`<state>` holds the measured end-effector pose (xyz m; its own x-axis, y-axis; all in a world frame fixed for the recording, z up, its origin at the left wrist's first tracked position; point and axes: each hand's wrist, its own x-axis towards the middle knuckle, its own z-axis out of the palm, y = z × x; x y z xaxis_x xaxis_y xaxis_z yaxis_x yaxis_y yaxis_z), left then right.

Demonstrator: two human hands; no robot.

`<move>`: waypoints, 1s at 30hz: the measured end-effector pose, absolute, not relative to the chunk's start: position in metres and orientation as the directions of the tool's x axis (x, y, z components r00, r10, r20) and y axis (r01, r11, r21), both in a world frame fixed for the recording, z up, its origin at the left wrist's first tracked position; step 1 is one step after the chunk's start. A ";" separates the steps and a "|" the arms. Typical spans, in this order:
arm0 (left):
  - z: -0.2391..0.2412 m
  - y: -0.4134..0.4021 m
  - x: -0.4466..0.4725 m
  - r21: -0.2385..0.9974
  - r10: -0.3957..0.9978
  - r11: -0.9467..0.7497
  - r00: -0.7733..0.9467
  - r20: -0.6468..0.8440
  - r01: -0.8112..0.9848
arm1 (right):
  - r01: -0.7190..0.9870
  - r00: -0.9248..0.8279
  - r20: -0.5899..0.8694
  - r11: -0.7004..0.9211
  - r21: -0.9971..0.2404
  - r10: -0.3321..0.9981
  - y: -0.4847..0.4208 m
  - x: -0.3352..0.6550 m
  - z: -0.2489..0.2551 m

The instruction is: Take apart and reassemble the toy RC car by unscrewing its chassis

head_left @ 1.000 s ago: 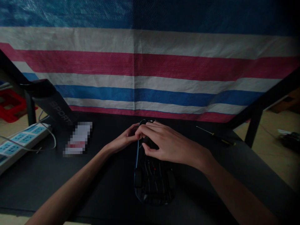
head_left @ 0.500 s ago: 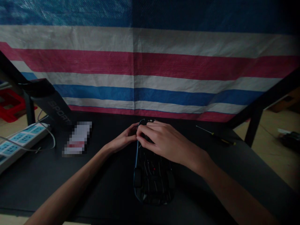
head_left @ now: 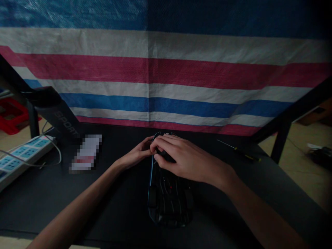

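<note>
A dark toy car (head_left: 171, 199) with a blue edge lies wheels up on the black table, its underside facing me. My left hand (head_left: 140, 151) grips its left side near the far end, thumb and fingers against the edge. Across the far end reaches my right hand (head_left: 175, 154), its thumb and fingers bent together close to my left thumb. What the right fingertips pinch is hidden beneath them. The two near wheels of the car show as dark shapes.
A screwdriver (head_left: 241, 152) lies to the right. On the left are a white power strip (head_left: 28, 152) with a cable, a blurred-out flat item (head_left: 86, 152) and a dark "SPORT" sleeve (head_left: 58, 112). A striped tarp (head_left: 166, 76) hangs behind the table (head_left: 116, 207).
My right hand has shifted slightly and its fingers have turned a little at the car's far end. My left hand and the car stay nearly still.
</note>
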<state>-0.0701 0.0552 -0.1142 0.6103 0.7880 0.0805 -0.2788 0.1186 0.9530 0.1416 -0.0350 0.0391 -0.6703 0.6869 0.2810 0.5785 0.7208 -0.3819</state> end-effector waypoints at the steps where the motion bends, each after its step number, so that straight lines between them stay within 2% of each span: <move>1: -0.113 0.055 -0.070 0.955 0.783 0.115 0.617 0.082 -0.273 | 0.604 -0.655 0.278 0.709 -0.365 0.702 -0.034 0.141 0.038; 4: -0.108 0.053 -0.070 0.963 0.769 0.107 0.634 0.078 -0.249 | 0.646 -0.637 0.267 0.689 -0.328 0.724 -0.032 0.142 0.035; 10: -0.109 0.053 -0.070 0.959 0.784 0.123 0.617 0.064 -0.255 | 0.602 -0.663 0.308 0.730 -0.322 0.682 -0.033 0.142 0.034; 19: -0.110 0.053 -0.072 0.975 0.783 0.094 0.620 0.051 -0.200 | 0.567 -0.686 0.310 0.750 -0.341 0.659 -0.036 0.142 0.035; 25: -0.106 0.051 -0.069 0.966 0.784 0.077 0.614 0.094 -0.246 | 0.558 -0.697 0.291 0.751 -0.355 0.655 -0.036 0.141 0.036; 30: -0.100 0.049 -0.067 0.958 0.792 0.112 0.606 0.073 -0.263 | 0.559 -0.680 0.296 0.735 -0.383 0.671 -0.035 0.142 0.037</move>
<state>-0.0668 0.0486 -0.0998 0.6055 0.7924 0.0735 -0.2633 0.1124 0.9581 0.1423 -0.0354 0.0370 -0.6796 0.6714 0.2956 0.5594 0.7350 -0.3833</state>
